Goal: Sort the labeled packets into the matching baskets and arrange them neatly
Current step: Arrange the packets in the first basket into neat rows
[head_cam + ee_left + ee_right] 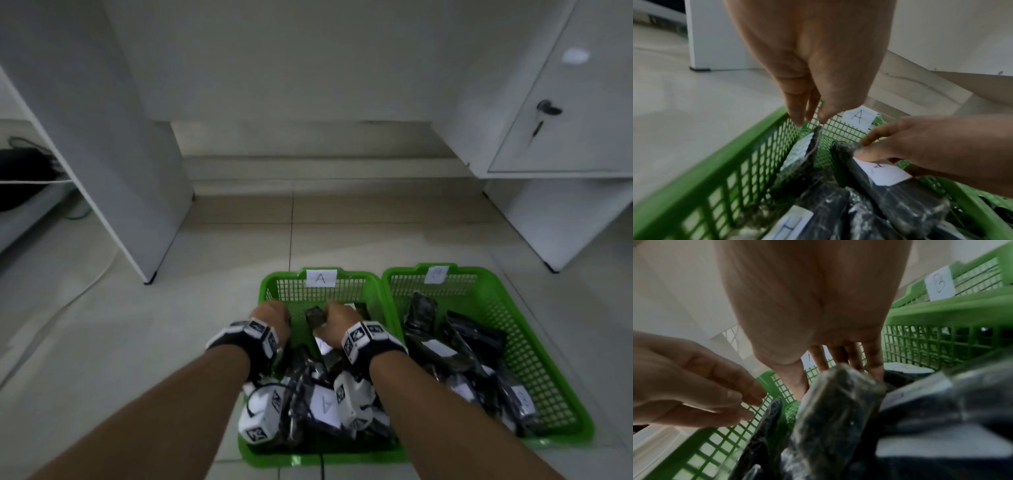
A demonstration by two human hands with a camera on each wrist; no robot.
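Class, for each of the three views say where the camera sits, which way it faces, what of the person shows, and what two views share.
Head: worn on the head, facing forward and down at basket A and basket B; both forearms, left hand and right hand show.
Left wrist: along the left hand toward basket A's far wall; its straight fingers touch a packet.
Right wrist: along the right hand, which grips a packet.
Shared: both wrist views show the other hand and basket A's mesh.
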